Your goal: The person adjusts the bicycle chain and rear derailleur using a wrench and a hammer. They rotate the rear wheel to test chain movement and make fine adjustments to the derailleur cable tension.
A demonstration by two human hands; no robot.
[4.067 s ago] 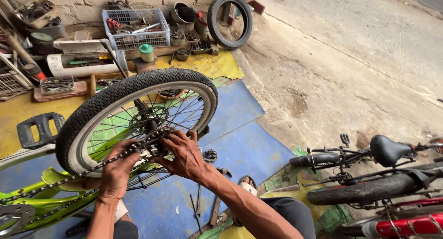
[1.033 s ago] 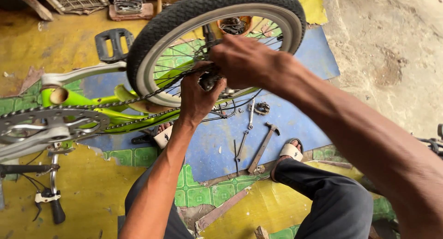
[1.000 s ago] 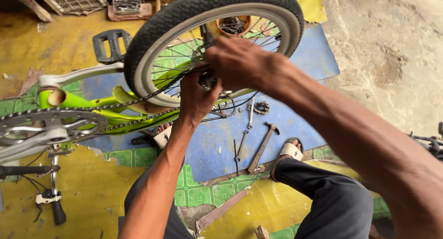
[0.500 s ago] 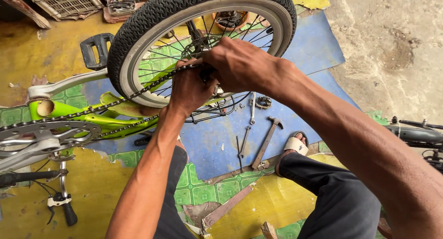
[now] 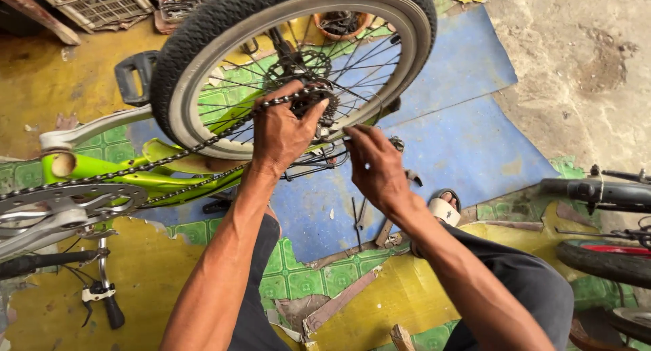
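Centrally, left hand [image 5: 281, 131] grasping the chain [image 5: 203, 144] over the rear sprocket [image 5: 308, 100] of the wheel [image 5: 285, 59]; right hand [image 5: 376, 168] just beside it, fingers pinched at the axle [image 5: 336, 135]

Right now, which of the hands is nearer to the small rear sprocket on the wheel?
Left. The left hand rests on the chain right at the rear sprocket, fingers touching it. The right hand sits lower and to the side, by the axle end.
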